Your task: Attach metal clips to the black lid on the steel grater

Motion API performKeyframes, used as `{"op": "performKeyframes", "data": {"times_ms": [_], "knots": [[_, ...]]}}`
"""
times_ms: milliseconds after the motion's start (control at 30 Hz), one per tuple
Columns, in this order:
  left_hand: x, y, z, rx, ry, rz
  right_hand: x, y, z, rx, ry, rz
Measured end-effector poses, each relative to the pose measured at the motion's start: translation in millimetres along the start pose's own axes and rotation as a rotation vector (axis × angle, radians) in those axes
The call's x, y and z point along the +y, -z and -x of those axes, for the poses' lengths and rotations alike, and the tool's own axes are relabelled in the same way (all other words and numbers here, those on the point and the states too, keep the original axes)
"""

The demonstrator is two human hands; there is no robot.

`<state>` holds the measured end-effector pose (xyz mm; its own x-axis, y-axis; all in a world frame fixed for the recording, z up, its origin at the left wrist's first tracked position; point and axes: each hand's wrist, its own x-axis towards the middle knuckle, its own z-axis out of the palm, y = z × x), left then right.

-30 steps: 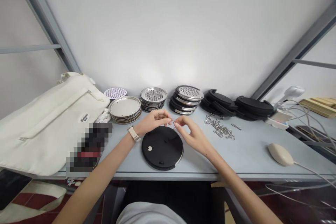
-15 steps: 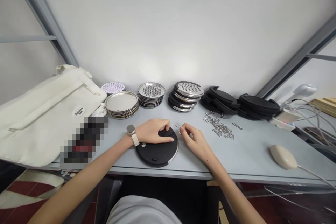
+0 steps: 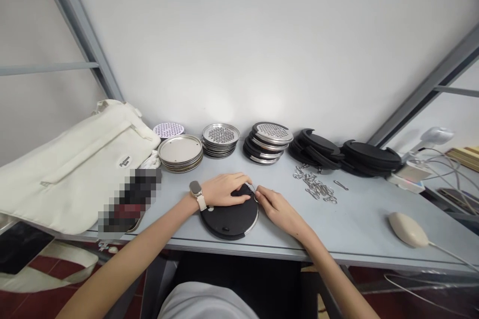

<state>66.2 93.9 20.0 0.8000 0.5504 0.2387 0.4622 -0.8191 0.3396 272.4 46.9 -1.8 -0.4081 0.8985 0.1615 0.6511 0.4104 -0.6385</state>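
Observation:
A round black plate with a silvery metal rim lies near the front edge of the table. My left hand, with a watch on its wrist, grips it from above, fingers curled over the far side and thumb across the top. Between the fingers of my right hand is a small metal wire clip. The clip touches or nearly touches the plate's upper right edge, by my left fingertips; whether it passes through the plate is hidden. Similar wire clips lie loose in a pile to the right.
Along the wall stand stacks of plain metal discs, metal grater discs, metal discs in black holders and black round holders. A cream bag sits left. A beige corded mouse-like object lies right.
My right hand has brought the wire clip inward to the plate's edge, against my left fingertips. My left hand still grips the plate. The whole view has shifted slightly.

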Motion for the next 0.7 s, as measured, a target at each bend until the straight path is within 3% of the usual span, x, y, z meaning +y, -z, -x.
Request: {"op": "performKeyframes", "data": {"times_ms": [400, 700], "knots": [[-2.9, 7.5, 3.4, -0.048, -0.018, 0.06, -2.2, -1.7, 0.7, -0.051, 0.051, 0.062], [1.6, 8.2, 5.7, 0.064, -0.029, -0.02, -1.8, -6.6, 2.0, 0.014, 0.061, 0.074]]}}
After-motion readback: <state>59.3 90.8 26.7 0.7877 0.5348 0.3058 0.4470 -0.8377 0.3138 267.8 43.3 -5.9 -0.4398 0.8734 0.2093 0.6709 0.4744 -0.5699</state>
